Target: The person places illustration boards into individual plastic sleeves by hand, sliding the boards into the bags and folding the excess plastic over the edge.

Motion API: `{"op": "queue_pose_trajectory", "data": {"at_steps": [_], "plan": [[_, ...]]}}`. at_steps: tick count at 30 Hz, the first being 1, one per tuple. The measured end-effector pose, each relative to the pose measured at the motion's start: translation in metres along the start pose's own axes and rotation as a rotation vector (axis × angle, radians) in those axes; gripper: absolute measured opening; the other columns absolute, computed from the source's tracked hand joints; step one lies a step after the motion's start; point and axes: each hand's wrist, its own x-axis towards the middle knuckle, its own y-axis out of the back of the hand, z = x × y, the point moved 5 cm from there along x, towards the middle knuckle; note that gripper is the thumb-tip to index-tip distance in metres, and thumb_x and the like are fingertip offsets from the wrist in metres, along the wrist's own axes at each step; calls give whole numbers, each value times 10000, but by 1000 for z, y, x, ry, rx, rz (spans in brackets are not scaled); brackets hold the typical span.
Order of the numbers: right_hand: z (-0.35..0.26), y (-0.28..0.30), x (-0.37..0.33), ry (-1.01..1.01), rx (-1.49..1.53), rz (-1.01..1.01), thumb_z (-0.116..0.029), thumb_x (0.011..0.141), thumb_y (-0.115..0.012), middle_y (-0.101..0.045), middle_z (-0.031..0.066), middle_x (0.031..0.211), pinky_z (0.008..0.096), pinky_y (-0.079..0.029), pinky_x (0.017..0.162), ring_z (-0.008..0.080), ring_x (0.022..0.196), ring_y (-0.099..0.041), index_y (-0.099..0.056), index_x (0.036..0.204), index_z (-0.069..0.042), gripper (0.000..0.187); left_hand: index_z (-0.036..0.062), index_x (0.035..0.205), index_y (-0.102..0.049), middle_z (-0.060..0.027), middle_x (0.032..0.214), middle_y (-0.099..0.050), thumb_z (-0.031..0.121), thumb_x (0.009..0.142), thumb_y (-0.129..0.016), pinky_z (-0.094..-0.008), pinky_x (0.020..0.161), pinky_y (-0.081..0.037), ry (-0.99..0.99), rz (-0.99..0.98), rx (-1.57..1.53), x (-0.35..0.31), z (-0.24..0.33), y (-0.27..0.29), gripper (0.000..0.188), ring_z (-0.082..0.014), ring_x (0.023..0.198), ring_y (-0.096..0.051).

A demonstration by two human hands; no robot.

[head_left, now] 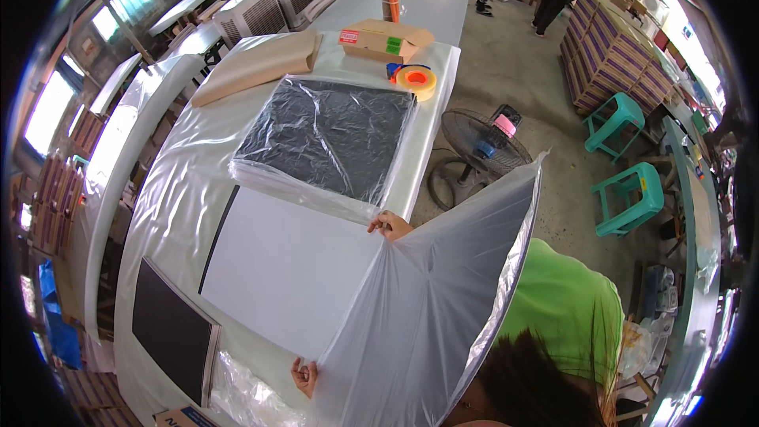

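A large translucent plastic bag (411, 300) stretches from the table's near side up to the right, its far edge raised and silvery. My right hand (390, 226) is at the bag's upper left corner, fingers bent and closed at the film, the wrist passing behind it. My left hand (304, 377) is lower down at the bag's other left corner, its fingers curled in at the edge. Between and left of my hands lies a flat white board (288, 261) with a dark strip along its left edge. The plastic hides both forearms.
On the table are a stack wrapped in film (324, 134), dark boards (174, 328), crumpled plastic (249, 395), brown paper (257, 67), a carton (383, 41) and tape (417, 81). A floor fan (482, 142) and green stools (628, 198) stand right. A green shirt (561, 300) fills the lower right.
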Motion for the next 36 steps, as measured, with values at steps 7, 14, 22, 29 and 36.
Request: {"op": "queue_pose_trajectory", "data": {"at_steps": [7,14,22,29,36], "plan": [[-5,4,-5,-2,-26,116,75,749,-464,-490,75,812,261,-403,673,168,708,-490,-654,863,-71,265,37,1205,-459,29,768,-413,13,781,-679,-166,592,-368,-94,123,317,1,1,-3,478,-31,657,-386],[-38,65,-9,-90,127,-562,-238,750,-657,-518,116,1116,343,-370,933,248,1071,-471,-588,1103,-95,388,7,1145,-516,-14,841,-486,127,803,-684,-204,661,-406,0,27,75,-49,96,2,400,-63,729,-434],[-150,76,-20,295,393,-764,-337,829,-623,-516,111,1230,330,-310,1011,207,1197,-417,-553,1172,-58,448,-2,1098,-546,-14,839,-495,161,817,-670,-216,657,-402,221,-129,-9,-63,123,6,348,-64,734,-428],[-125,35,-35,-64,346,-446,-235,932,-495,-587,30,1108,261,-400,913,96,999,-518,-534,1171,-23,321,-9,1057,-571,-14,837,-503,191,830,-657,-226,654,-397,175,82,14,-63,80,-25,315,-65,739,-423],[-58,-11,-24,-59,136,-229,-159,916,-524,-594,70,1071,273,-415,887,109,987,-510,-486,1215,0,340,-74,1035,-542,-89,968,-559,270,867,-608,-293,831,-393,105,240,310,-50,36,-44,388,-157,871,-492]]}}
